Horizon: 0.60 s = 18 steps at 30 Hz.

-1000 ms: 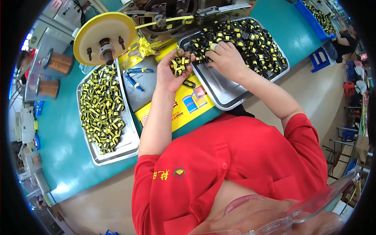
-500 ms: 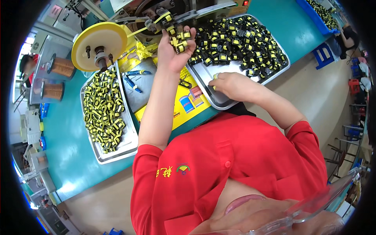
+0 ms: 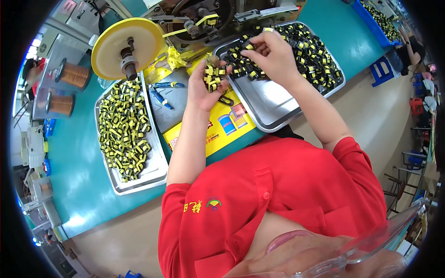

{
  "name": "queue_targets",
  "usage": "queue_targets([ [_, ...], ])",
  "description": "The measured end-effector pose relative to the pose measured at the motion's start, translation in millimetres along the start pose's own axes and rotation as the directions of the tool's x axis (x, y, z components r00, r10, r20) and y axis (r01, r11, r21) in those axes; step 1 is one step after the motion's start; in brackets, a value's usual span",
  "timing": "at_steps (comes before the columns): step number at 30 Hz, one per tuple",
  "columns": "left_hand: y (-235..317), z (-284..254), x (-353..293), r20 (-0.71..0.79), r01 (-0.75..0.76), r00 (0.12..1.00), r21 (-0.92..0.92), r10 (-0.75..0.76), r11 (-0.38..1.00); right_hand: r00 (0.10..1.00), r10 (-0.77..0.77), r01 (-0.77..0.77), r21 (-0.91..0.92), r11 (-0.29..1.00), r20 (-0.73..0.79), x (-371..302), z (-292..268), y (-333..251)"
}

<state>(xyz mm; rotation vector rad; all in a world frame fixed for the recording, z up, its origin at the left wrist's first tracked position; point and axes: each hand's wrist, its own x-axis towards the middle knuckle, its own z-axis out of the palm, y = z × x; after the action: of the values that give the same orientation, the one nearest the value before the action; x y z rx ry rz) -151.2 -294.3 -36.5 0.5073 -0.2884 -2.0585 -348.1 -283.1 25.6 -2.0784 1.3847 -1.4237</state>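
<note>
Several small transformers (image 3: 212,83), black with yellow tape, lie in my cupped left hand (image 3: 202,92), its fingers curled round them below the machine. My right hand (image 3: 277,59) is over the far part of the right metal tray (image 3: 273,104), amid a heap of similar transformers (image 3: 320,62). Its thumb and fingers are bent together close to one piece; whether that piece is in the grip cannot be made out. Above my left hand, a strip of yellow tape (image 3: 176,32) runs from a large tape roll (image 3: 111,51) to the machine's metal roller (image 3: 191,27).
The left tray (image 3: 155,173) holds many yellow-taped pieces. Between the trays lie blue-handled tools (image 3: 162,99) on a metal plate and a yellow printed sheet (image 3: 208,143). Copper wire spools (image 3: 74,76) stand at far left. A blue bin (image 3: 378,28) of parts sits far right.
My right hand has moved up and away from the bare near part of the right tray to the heap. My left hand has come down from the machine's roller, still holding transformers.
</note>
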Motion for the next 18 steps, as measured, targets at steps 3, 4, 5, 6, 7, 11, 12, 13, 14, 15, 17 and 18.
queue_targets([
  [3, -1.8, -3.1, 0.9, -0.035, 0.008, 0.999, 0.001, -0.008, 1.000, 0.994, -0.093, 0.085, -0.130, 0.988, -0.055, 8.3, 29.8, 1.2],
  [4, -2.0, 0.3, 0.0, -0.030, 0.002, 1.000, -0.012, -0.002, 1.000, 0.993, -0.080, 0.071, -0.110, 0.991, -0.082, 11.5, 37.2, -1.5],
  [5, -2.2, -0.1, -0.2, -0.029, -0.003, 1.000, -0.017, 0.002, 1.000, 0.993, -0.084, 0.075, -0.111, 0.991, -0.077, 14.1, 44.3, -1.1],
  [6, -2.3, -1.0, 0.2, -0.015, -0.009, 1.000, -0.008, 0.009, 1.000, 0.990, -0.065, 0.055, -0.088, 0.995, -0.122, 18.2, 51.1, 2.2],
  [7, -2.8, -1.6, 0.2, -0.001, -0.015, 1.000, 0.000, 0.015, 1.000, 0.985, -0.044, 0.034, -0.064, 0.997, -0.166, 22.2, 56.6, 4.1],
  [11, -2.1, -2.7, -0.5, 0.035, -0.023, 0.999, -0.011, 0.023, 1.000, 0.977, -0.039, 0.034, -0.028, 0.999, -0.211, 25.8, 74.1, 3.2],
  [12, -2.3, -3.0, -0.1, 0.034, -0.023, 0.999, -0.013, 0.023, 1.000, 0.977, -0.038, 0.033, -0.028, 0.999, -0.209, 26.4, 77.0, 2.4],
  [13, -2.3, -2.3, 0.4, 0.029, -0.019, 0.999, -0.008, 0.020, 1.000, 0.976, -0.027, 0.019, -0.040, 0.999, -0.215, 27.0, 79.2, 1.4],
  [14, -3.0, -1.7, 0.7, 0.024, -0.013, 1.000, -0.002, 0.013, 1.000, 0.975, -0.014, 0.003, -0.052, 0.999, -0.223, 27.0, 80.9, 1.1],
  [15, -3.6, -0.1, 0.9, 0.024, -0.007, 1.000, -0.001, 0.007, 1.000, 0.974, -0.010, -0.002, -0.054, 0.999, -0.225, 27.6, 81.8, 1.7],
  [17, -5.6, 2.5, 0.2, 0.005, 0.009, 1.000, -0.012, -0.009, 1.000, 0.973, 0.023, -0.023, 0.003, 1.000, -0.230, 29.4, 81.8, 2.4],
  [18, -5.8, 0.7, 1.2, 0.054, 0.012, 0.998, -0.007, -0.012, 1.000, 0.981, 0.037, -0.042, -0.023, 0.999, -0.191, 30.8, 79.6, 1.6],
])
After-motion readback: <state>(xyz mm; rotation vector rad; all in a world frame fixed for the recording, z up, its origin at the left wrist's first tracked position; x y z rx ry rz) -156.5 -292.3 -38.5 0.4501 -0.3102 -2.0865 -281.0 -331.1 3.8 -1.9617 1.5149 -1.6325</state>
